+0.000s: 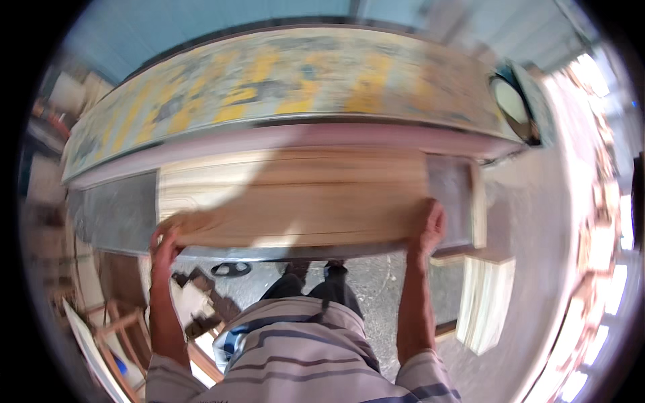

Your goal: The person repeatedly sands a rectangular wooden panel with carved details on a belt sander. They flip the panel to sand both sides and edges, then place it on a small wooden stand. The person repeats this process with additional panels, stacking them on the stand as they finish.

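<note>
A wide, pale wooden board [336,195] with lengthwise grain lies flat on a grey metal machine table [124,205], partly in shadow. My left hand [169,232] grips its near left corner, the fingers curled round the edge. At the near right corner my right hand [430,225] is closed on the board's end. The undersides of both grips are hidden. The board's far edge lies along a pinkish strip [282,138] at the base of the machine.
Beyond the board rises a worn machine housing [289,80] with yellow and grey stripes. A stack of pale boards [487,302] stands at the right. Wooden frames [121,329] and dark scraps [211,302] lie at lower left. A round, pale-faced piece [512,104] sits at the housing's right end.
</note>
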Available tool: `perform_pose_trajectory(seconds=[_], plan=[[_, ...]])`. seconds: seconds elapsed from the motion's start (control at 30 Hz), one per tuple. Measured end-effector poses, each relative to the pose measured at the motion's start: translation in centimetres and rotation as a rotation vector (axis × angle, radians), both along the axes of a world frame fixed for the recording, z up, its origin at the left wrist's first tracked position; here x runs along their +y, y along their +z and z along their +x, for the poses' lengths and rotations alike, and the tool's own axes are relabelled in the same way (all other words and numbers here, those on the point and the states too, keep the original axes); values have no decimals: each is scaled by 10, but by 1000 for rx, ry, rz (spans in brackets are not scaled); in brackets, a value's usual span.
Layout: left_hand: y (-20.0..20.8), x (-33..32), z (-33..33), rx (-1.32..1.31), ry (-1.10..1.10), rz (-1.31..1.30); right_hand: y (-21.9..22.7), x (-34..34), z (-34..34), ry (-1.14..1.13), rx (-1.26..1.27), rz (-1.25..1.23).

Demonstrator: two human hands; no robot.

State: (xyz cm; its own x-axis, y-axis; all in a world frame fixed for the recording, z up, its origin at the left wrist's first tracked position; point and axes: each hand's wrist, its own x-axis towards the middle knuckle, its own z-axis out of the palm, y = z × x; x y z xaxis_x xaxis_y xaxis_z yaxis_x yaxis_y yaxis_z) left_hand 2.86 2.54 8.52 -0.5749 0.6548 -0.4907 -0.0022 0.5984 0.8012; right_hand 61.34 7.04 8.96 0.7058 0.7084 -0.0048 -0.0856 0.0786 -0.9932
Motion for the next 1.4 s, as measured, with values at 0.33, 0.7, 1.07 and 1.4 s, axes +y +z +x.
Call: perform_pose_trajectory(seconds=[0.33, 0.7, 1.07, 1.4], plan=[[28, -95, -72, 122, 15, -427, 1, -64, -37, 217, -227, -322], [-103, -73, -159, -73, 342, 69, 24, -16, -16, 325, -781, -559], [44, 43, 6, -470, 496, 629, 94, -53, 35, 231, -579, -163], [15, 54, 34, -471, 624, 772, 54, -28, 68, 254, -193, 24]])
